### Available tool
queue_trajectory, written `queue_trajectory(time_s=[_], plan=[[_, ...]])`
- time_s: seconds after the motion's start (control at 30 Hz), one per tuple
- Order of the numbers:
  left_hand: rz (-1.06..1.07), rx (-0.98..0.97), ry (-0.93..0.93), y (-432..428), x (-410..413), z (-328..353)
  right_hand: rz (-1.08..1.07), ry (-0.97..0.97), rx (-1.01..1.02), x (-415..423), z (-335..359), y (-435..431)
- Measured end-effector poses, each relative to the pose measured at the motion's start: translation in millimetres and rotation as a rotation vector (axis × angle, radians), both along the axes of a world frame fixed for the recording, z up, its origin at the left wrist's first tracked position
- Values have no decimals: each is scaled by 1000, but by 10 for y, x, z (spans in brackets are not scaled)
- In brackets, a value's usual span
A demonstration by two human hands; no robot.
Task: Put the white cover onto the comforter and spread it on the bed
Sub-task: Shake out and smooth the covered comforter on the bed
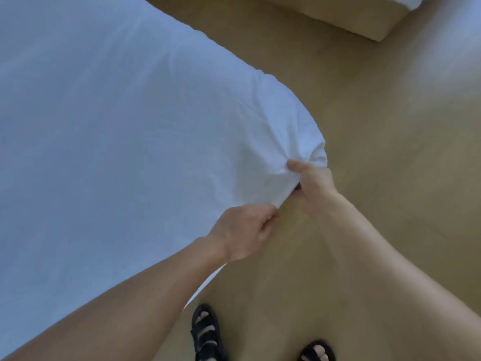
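a: where does the cover lie?
b: white cover [117,126] spread flat over the bed (bed itself hidden beneath), filling the left of the view. its near corner bulges out over the floor [377,157], right in front of the person.
a: hands?
b: both on that corner. left hand [244,233] grips the hem on the near edge, fingers [269,218] curled round it. right hand [313,186] pinches the bunched tip just beside, thumb on top, the rest tucked under the cloth.
a: comforter inside?
b: cannot tell. corner looks padded, could be only gathered cloth.
a: what does the next move turn on?
b: corner sits at the fingertips; the rest runs away up and to the left, one long edge trailing back past the left forearm. right hand is nearer the tip, left nearer the side edge. my guess: a pull outward, away from the middle, would square it.
a: anything else?
b: black sandals [205,332] below; a second bed base [351,22] top right, well apart.
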State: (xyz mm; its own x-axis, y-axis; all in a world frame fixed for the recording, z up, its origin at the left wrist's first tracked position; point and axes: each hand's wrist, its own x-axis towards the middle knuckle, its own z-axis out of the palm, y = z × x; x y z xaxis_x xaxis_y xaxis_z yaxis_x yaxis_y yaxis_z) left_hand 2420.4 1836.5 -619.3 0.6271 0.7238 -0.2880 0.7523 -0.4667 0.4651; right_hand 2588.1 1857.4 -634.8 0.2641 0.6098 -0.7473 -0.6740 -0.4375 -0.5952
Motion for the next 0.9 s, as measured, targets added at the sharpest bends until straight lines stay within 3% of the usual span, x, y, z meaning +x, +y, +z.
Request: queue_trajectory(time_s=[0.1, 0.2, 0.3, 0.37, 0.47, 0.6, 0.67, 0.77, 0.9], plan=[[403, 11, 13, -156, -807, -62, -143, -108, 49, 128, -90, -84], [582, -103, 141, -603, -1698, -185, -270, -188, -23, 154, -320, -313], [892, -221, 216, -1168, -2492, -394, -428, -89, -62, -76, -478, -478], [1217, -323, 125, -1520, -2929, -545, -372, 91, -11, -407, -527, -575], [1698, -561, -149, -1939, -3409, -753, -68, 173, 20, -1028, -596, -733], [2225, -708, -722, -2247, -3944, -891, 258, 46, -64, -1926, -689, -921], [2406, -723, -963, -2397, -4262, -983, 258, -9, -72, -2296, -776, -1010], [2587, -693, -1281, -2671, -4675, -1088, 85, -11, -30, -2674, -794, -1186], [2624, -587, -1638, -2931, -5042, -1087, -123, 121, 28, -2986, -634, -1412]])
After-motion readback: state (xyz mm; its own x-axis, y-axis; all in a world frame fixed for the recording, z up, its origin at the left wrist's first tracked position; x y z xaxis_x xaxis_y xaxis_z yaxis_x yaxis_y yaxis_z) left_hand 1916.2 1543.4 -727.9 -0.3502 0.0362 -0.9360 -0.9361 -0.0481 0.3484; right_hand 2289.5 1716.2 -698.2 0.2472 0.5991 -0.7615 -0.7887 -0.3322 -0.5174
